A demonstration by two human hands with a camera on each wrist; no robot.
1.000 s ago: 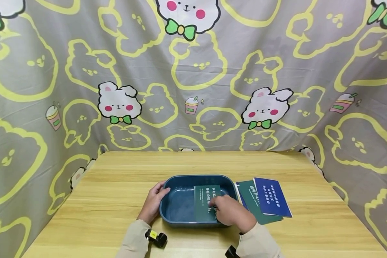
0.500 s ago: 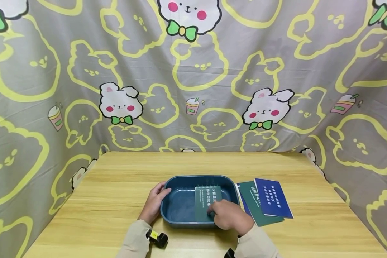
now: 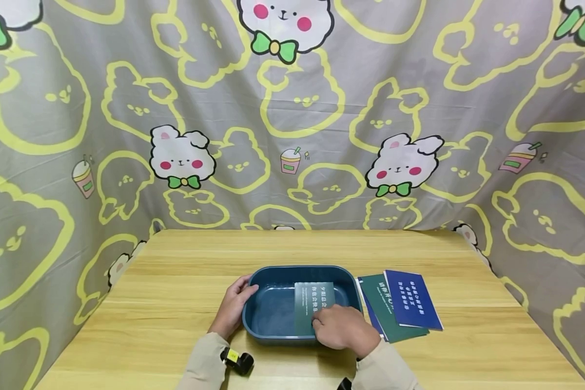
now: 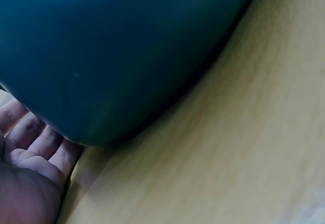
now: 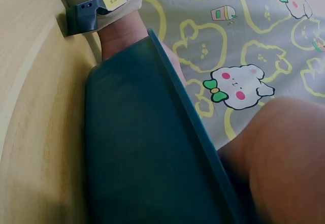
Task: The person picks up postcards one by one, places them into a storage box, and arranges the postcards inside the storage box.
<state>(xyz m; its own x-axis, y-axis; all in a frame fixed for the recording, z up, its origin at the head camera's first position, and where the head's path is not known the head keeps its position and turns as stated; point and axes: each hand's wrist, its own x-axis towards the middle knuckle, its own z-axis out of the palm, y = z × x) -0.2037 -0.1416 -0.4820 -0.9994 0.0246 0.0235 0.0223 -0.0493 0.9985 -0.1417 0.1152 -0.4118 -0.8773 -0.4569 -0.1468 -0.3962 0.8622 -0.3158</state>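
"Two hands are at the dish (image 3: 278,340): the left hand (image 3: 233,303) at its left end, the right hand (image 3: 343,327) over its near side. What's new?"

"Mainly the right hand. A second ago it reached a little deeper into the dish; now it has drawn slightly left and back towards the near wall, so more of the print shows on the green card (image 3: 306,300)."

"Did the card go with it?"

"It doesn't look that way. It's inside the dish, in the right half, apparently lying on the bottom, its near right corner covered by the hand."

"Is the card gripped?"

"I can't tell. The right fingers are curled over its near end, but their tips are hidden in the head view, and the right wrist view shows mostly the outer wall of the dish. The left is clearer: thumb over the rim, fingers against the outside, clasping the dish, same as before."

"And for the work?"

"I'd judge it a small adjustment of the hand at the card rather than a carry. The blue card (image 3: 413,299) and the other green card (image 3: 389,314) overlap just right of the dish, on the table (image 3: 214,249), undisturbed."
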